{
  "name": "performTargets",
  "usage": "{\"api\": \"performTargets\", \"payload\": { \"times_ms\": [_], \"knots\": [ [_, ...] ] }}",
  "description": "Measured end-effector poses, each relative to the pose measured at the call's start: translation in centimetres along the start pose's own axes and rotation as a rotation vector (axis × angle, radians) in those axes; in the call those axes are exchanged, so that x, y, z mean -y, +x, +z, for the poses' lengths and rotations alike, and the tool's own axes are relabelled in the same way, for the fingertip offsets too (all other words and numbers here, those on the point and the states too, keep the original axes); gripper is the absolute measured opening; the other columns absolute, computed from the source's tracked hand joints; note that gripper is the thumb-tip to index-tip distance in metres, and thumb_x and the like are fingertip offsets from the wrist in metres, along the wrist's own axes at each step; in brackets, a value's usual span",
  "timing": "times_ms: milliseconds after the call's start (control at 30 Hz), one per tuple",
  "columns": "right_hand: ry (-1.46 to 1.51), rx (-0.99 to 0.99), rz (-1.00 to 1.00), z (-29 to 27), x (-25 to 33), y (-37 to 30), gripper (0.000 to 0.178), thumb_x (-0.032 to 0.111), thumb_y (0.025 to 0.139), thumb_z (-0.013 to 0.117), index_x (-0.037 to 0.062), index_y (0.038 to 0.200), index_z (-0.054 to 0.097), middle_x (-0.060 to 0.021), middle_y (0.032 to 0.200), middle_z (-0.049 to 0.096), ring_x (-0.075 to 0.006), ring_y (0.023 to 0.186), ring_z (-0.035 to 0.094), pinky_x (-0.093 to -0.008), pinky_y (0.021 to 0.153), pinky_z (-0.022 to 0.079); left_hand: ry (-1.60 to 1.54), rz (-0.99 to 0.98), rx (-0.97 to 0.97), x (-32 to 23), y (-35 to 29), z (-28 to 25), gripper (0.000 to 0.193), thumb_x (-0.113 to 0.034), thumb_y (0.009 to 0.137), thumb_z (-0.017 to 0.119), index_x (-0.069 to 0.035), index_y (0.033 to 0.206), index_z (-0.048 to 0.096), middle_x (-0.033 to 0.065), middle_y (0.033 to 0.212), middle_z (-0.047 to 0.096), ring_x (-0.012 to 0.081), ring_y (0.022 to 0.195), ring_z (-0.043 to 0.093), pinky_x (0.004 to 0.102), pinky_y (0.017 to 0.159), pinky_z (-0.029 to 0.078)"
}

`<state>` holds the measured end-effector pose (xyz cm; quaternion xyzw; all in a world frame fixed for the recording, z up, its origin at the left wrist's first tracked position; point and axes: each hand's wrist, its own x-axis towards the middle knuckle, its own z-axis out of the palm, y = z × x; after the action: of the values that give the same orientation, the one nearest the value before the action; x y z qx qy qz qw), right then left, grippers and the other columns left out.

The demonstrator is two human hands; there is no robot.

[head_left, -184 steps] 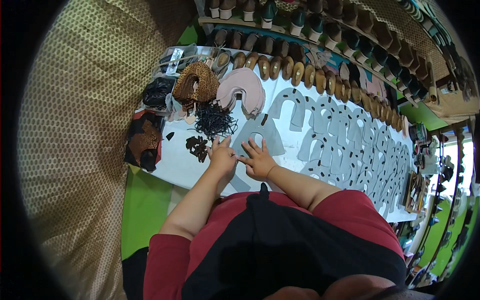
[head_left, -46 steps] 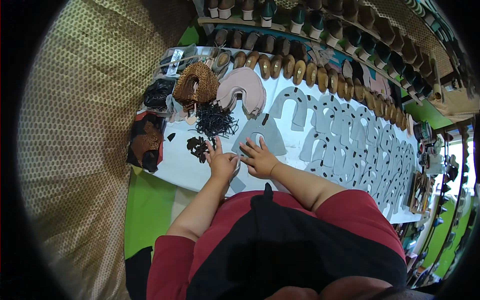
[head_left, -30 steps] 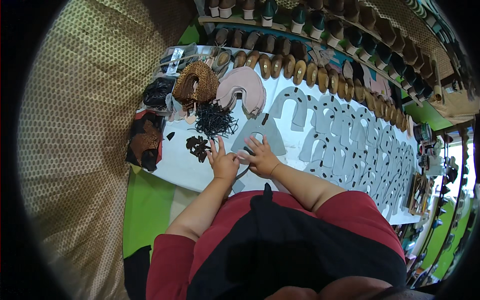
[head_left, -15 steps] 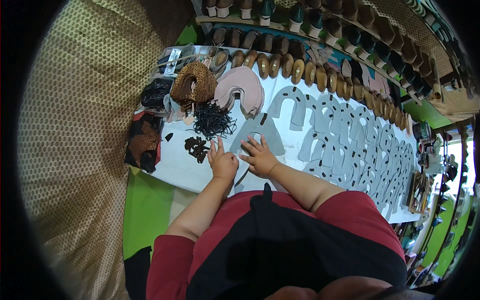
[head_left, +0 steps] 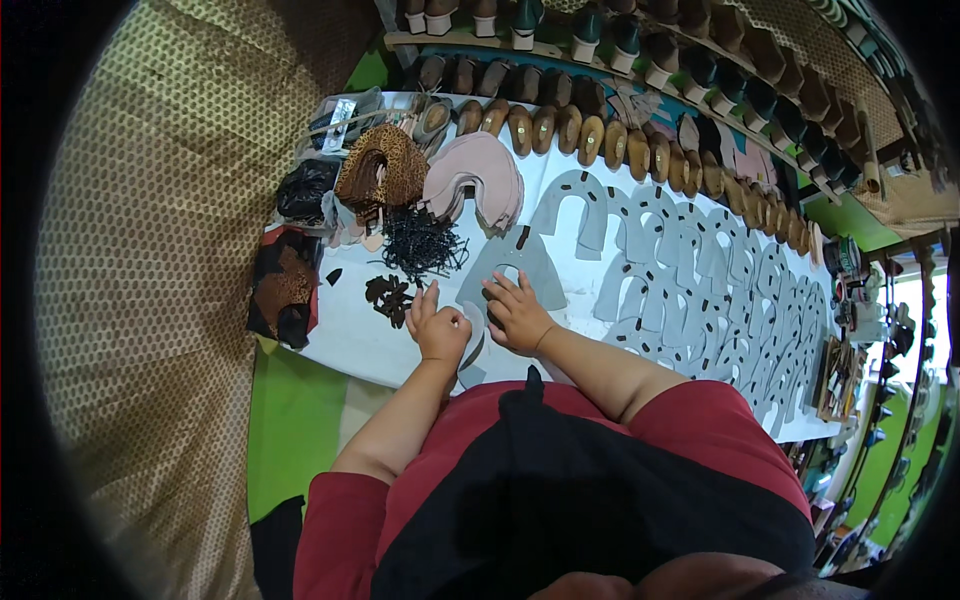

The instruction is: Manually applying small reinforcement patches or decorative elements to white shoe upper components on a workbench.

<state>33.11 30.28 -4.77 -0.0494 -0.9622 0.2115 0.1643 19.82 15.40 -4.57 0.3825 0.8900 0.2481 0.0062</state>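
Grey horseshoe-shaped cut piece (head_left: pixel 520 270) lies flat on the white worktop (head_left: pixel 350 340) under our right hand (head_left: pixel 518 315), fingers spread, while our left hand (head_left: pixel 438 328) presses loosely curled beside it, holding nothing. We judge most done: rows of grey pieces (head_left: pixel 700 280) already carry dark tabs, and the pile of dark tabs (head_left: pixel 388 296) has few left.

Two hands, one pink stack (head_left: pixel 478 182), one black tangle (head_left: pixel 420 243)
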Motion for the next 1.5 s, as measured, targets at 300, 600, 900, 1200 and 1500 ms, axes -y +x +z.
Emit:
{"api": "performTargets", "payload": {
  "times_ms": [300,600,900,1200,1500],
  "knots": [
    [-0.005,0.052,0.027,0.1,-0.1,0.0,0.028,0.025,0.080,0.065,0.0054,0.101,0.060,-0.0160,0.148,0.043,-0.0369,0.146,0.028,-0.0667,0.115,0.015,-0.082,-0.111,-0.100,0.1,-0.9,0.6,0.004,-0.018,0.068,0.071,-0.015,0.066,0.072,0.0072,0.146,0.050,0.0323,0.138,0.038,0.0486,0.115,0.021],
    [-0.088,0.158,0.001,-0.9,0.6,0.2,0.045,0.028,0.083,0.064,0.0242,0.128,0.065,-0.0116,0.154,0.038,-0.0351,0.148,0.022,-0.0694,0.114,0.014,-0.120,-0.108,-0.090,0.8,-1.2,0.9,0.007,-0.015,0.070,0.071,-0.009,0.070,0.068,0.0152,0.147,0.046,0.0398,0.137,0.036,0.0511,0.114,0.024],
    [-0.024,0.131,0.025,-0.8,0.6,0.3,0.040,0.034,0.087,0.061,0.0212,0.124,0.068,-0.0128,0.154,0.037,-0.0351,0.148,0.022,-0.0676,0.115,0.014,-0.110,-0.053,-0.078,1.0,-1.2,0.8,0.008,-0.014,0.070,0.071,-0.008,0.069,0.067,0.0188,0.148,0.044,0.0422,0.136,0.036,0.0520,0.114,0.024],
    [0.018,0.084,0.056,-0.4,0.2,0.1,0.051,0.034,0.087,0.061,0.0169,0.135,0.058,-0.0140,0.152,0.040,-0.0355,0.147,0.024,-0.0640,0.116,0.016,-0.062,0.272,-0.139,1.7,-1.6,-2.3,0.047,-0.044,0.084,0.065,-0.022,0.125,0.065,0.0207,0.159,0.027,0.0459,0.148,0.013,0.0664,0.114,0.004],
    [-0.009,0.088,0.051,-0.5,0.5,0.2,0.059,0.038,0.087,0.061,0.0110,0.139,0.053,-0.0147,0.151,0.041,-0.0356,0.147,0.025,-0.0618,0.117,0.016,0.378,0.339,0.475,0.0,-1.3,-3.3,0.071,-0.047,0.092,0.054,-0.009,0.150,0.041,0.0060,0.164,0.021,0.0283,0.153,0.008,0.0691,0.114,-0.003]
  ]
}}
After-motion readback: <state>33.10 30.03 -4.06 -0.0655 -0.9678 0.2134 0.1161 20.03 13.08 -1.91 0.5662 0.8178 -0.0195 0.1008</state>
